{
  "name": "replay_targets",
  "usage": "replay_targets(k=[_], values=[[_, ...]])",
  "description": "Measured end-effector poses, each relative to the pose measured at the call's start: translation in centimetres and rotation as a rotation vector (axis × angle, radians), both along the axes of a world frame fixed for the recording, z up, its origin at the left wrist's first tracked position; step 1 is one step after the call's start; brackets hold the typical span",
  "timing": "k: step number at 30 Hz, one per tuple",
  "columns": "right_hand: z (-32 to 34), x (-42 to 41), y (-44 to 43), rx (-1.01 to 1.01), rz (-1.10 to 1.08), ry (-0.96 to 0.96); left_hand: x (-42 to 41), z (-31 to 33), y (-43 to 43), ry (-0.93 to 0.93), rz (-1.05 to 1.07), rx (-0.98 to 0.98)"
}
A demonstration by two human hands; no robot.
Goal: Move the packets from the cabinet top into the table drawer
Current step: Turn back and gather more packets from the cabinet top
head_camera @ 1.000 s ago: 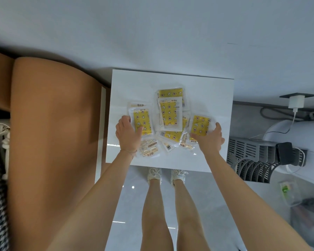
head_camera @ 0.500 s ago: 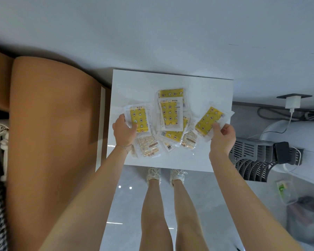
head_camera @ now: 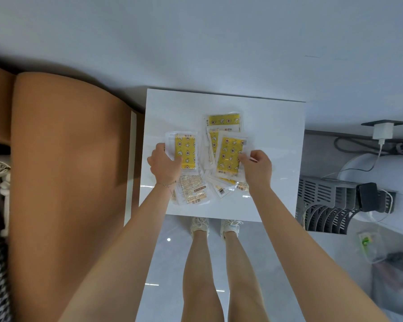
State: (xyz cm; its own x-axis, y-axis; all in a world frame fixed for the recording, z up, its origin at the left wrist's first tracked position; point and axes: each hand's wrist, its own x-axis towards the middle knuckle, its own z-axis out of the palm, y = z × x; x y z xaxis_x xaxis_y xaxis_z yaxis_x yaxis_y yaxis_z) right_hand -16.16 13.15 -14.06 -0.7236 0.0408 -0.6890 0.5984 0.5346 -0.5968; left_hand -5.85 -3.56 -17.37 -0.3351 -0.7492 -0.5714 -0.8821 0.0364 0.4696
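Several clear packets with yellow patterned inserts lie in a loose pile (head_camera: 221, 129) on the white cabinet top (head_camera: 277, 126). My left hand (head_camera: 164, 165) grips one yellow packet (head_camera: 185, 152) at the pile's left side. My right hand (head_camera: 256, 168) pinches the right edge of another yellow packet (head_camera: 229, 156), which lies over the middle of the pile. More packets with printed backs (head_camera: 192, 189) lie near the front edge, partly under my wrists. No drawer is in view.
A tan upholstered piece of furniture (head_camera: 63, 173) stands close on the left. To the right are a grey slotted rack (head_camera: 328, 205), a black device with a cable (head_camera: 367, 196), and a white charger (head_camera: 383, 131). My legs and shoes (head_camera: 215, 226) stand below the cabinet edge.
My right hand carried its yellow packet from the pile's right edge inward onto the middle of the pile. My left hand lifted its packet slightly up and left.
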Motion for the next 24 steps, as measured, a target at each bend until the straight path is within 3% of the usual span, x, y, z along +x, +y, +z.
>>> replay_targets(k=[6, 11, 19, 24], values=[[-0.3, 0.3, -1.6, 0.115, 0.150, 0.086, 0.0, -0.1, 0.2, 0.064, -0.036, -0.067], [-0.3, 0.0, -1.9, 0.144, 0.154, 0.081, -0.2, 0.3, -0.1, 0.190, 0.015, 0.046], [-0.6, -0.9, -2.3, 0.109, 0.177, 0.044, -0.2, 0.8, -1.2, 0.138, -0.058, 0.055], [-0.8, -0.6, -1.7, 0.075, 0.110, 0.047, -0.3, 1.0, -1.6, 0.206, 0.033, 0.149]])
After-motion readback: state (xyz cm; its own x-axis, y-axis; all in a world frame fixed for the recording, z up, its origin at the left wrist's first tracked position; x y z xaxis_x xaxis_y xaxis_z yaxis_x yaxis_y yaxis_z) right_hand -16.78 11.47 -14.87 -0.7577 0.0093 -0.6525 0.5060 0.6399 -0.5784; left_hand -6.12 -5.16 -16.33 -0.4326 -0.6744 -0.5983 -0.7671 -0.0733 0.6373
